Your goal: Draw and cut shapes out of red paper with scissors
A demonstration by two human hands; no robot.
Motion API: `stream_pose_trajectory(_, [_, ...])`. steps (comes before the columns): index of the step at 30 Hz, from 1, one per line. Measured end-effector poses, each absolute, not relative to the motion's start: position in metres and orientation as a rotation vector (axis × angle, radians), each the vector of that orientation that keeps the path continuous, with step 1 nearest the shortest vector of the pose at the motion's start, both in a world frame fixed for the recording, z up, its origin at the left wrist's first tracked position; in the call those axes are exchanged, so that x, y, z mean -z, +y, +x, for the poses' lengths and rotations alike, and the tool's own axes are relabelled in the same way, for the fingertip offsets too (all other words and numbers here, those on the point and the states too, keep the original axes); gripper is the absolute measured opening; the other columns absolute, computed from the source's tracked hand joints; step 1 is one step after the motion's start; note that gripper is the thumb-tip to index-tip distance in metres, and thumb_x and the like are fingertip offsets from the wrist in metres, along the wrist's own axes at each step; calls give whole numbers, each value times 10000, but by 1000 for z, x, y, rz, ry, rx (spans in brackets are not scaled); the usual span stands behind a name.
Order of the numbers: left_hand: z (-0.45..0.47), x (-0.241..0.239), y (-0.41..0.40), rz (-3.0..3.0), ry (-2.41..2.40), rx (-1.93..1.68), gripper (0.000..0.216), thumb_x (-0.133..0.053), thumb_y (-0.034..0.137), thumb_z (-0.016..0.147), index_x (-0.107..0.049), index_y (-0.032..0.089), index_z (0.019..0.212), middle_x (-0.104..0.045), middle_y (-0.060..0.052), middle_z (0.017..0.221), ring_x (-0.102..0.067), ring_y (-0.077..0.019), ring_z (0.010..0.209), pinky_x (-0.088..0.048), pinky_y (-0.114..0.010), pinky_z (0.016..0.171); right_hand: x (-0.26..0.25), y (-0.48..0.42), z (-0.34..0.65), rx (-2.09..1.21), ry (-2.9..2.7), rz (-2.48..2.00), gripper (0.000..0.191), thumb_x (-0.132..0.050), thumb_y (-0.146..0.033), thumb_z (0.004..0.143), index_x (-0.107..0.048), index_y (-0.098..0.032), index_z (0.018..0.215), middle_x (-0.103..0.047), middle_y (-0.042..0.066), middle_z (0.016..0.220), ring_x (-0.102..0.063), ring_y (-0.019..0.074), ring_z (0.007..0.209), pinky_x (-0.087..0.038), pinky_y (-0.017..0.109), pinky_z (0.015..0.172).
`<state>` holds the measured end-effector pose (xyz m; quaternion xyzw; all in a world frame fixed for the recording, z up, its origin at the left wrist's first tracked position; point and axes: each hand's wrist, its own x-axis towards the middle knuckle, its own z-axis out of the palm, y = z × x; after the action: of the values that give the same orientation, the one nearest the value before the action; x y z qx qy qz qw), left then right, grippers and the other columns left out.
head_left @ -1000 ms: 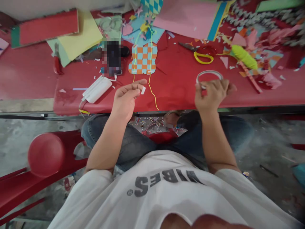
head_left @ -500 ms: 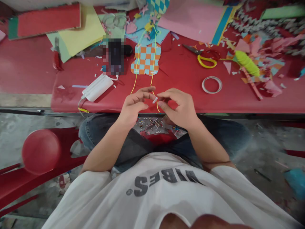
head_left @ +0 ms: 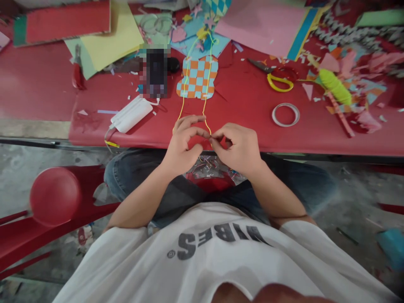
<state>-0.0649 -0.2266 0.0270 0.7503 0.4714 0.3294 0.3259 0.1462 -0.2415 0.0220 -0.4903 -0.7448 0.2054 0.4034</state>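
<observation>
My left hand and my right hand meet at the near edge of the red table. Both pinch with thumb and forefinger at the lower end of a thin yellow string. The string runs in two strands up the table and over a woven orange-and-blue checkered paper piece. A small bit of white tape seen earlier is hidden between my fingertips. The tape roll lies flat on the table to the right of my right hand.
Yellow-handled scissors, a ball of yellow-green yarn, coloured paper sheets, a phone and a white power bank lie about the table. A red plastic chair stands at my left.
My right hand put the tape roll down on the table and came left to meet my left hand. Both now pinch the yellow string where my left hand held the bit of tape.
</observation>
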Motion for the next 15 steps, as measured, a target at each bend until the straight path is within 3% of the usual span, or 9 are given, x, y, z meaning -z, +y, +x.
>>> stream_pose_trajectory(8, [-66, -21, -230, 2002, 1277, -911, 375, -595, 48, 803, -795, 267, 1033, -700, -27, 1590, -538, -315, 1581, -428, -611, 1355, -20, -237, 137, -564, -1853, -1245, 165, -677, -188, 908, -625, -214, 753, -669, 9, 752, -521, 142, 639, -369, 336, 633])
stream_pose_trajectory(10, [-68, -17, -229, 1926, 1248, -952, 506, -593, 63, 801, -777, 276, 1222, -677, -46, 1624, -566, -306, 1580, -480, -580, 1316, -18, -236, 134, -568, -1797, -1192, 172, -674, -184, 895, -612, -218, 739, -653, 10, 732, -519, 143, 630, -375, 338, 625])
stream_pose_trajectory(12, [-74, -13, -226, 1847, 1263, -1004, 701, -582, 83, 817, -662, 295, 1480, -652, -67, 1656, -611, -287, 1553, -561, -519, 1225, -16, -235, 132, -600, -1735, -1151, 178, -687, -188, 891, -612, -221, 732, -645, 12, 717, -526, 147, 625, -391, 341, 621])
stream_pose_trajectory(13, [-79, -12, -224, 1822, 1299, -1025, 733, -577, 99, 839, -610, 298, 1544, -665, -76, 1638, -653, -275, 1505, -594, -483, 1168, -15, -232, 131, -638, -1704, -1146, 177, -698, -196, 896, -623, -223, 738, -648, 13, 717, -534, 149, 626, -402, 341, 619])
stream_pose_trajectory(15, [-92, -10, -216, 1839, 1412, -1005, 604, -582, 150, 903, -650, 274, 1490, -741, -88, 1508, -745, -259, 1336, -625, -437, 1078, -12, -222, 131, -746, -1635, -1163, 169, -730, -233, 920, -659, -224, 767, -660, 11, 718, -538, 150, 624, -416, 337, 608])
